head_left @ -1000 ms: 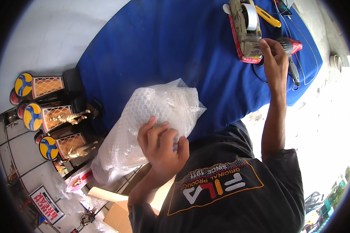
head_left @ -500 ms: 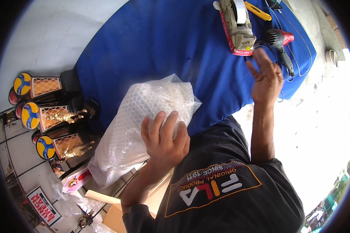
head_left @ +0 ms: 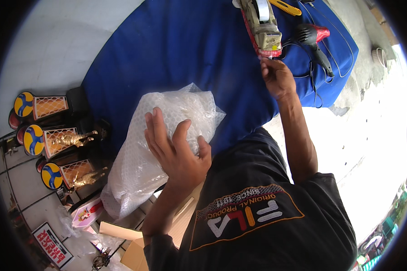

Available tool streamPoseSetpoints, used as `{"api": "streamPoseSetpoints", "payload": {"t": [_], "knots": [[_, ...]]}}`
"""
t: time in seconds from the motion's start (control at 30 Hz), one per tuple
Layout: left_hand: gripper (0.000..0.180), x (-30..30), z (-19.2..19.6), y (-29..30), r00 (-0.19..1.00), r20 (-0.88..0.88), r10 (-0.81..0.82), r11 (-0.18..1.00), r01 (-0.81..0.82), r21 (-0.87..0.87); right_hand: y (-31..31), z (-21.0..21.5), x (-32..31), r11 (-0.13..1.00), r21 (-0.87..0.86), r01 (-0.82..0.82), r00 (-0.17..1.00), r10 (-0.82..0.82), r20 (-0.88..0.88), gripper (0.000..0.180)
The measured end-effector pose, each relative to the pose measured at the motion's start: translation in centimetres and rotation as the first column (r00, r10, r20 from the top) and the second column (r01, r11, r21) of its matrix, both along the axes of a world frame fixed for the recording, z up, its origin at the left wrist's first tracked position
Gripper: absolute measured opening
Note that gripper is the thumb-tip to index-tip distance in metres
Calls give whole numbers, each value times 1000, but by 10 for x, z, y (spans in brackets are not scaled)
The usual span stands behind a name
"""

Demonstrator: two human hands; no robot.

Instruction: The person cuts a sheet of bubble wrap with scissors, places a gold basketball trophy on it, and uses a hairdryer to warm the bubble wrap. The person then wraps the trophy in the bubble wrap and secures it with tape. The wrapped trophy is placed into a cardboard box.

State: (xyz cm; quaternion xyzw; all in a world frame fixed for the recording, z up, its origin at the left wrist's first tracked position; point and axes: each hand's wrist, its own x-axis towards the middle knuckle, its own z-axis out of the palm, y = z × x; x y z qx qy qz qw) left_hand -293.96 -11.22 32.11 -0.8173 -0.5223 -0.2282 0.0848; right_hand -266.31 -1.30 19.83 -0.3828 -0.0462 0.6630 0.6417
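A bulky bundle in clear bubble wrap [head_left: 142, 135] lies across the near edge of the blue-covered table. My left hand [head_left: 180, 156] rests on its near right side, fingers spread and bent over the plastic without closing on it. My right hand [head_left: 279, 79] is at the near end of a tape dispenser [head_left: 267, 38], fingertips drawn together in a pinch. What sits between those fingertips is too small to make out. The dispenser carries a roll of pale tape [head_left: 262, 10] and has a red base. What is inside the wrap cannot be made out.
A black and red hair dryer [head_left: 314, 40] with its cord lies right of the dispenser, below a yellow utility knife [head_left: 286, 7]. Several trophies with ball emblems [head_left: 54, 137] stand at the left. An open cardboard box [head_left: 133, 254] sits low on the tiled floor.
My right hand has moved left to the dispenser's near end, and its fingers have gone from spread to pinched. My left hand has shifted slightly up and left on the bundle.
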Motion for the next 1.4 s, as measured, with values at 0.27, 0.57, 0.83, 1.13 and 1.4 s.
{"api": "streamPoseSetpoints", "payload": {"t": [0.27, 0.57, 0.83, 1.13, 1.4], "knots": [[47, 0, -2, -3, 1000, 7, 8, 1000, -8, -16, -73, 56, -85, 942, 78, -328, 933, 335, -130, 28], [36, -10, 4, -5, 988, -122, -90, 994, 82, -66, -71, 81, -124, 734, -53, -677, 671, 645, 367, 25], [44, -18, -2, -6, 995, 81, -63, 996, 68, -61, -77, 71, -101, 491, -183, -851, 419, 848, 325, 27], [70, -19, 7, -15, 995, -98, -9, 971, -15, -239, -95, 68, -110, 324, -489, -810, -221, 603, 766, 40], [60, -30, 22, -7, 999, -1, -45, 941, 42, -337, -92, 79, -152, 601, 318, -733, 394, -6, 919, 71]]}}
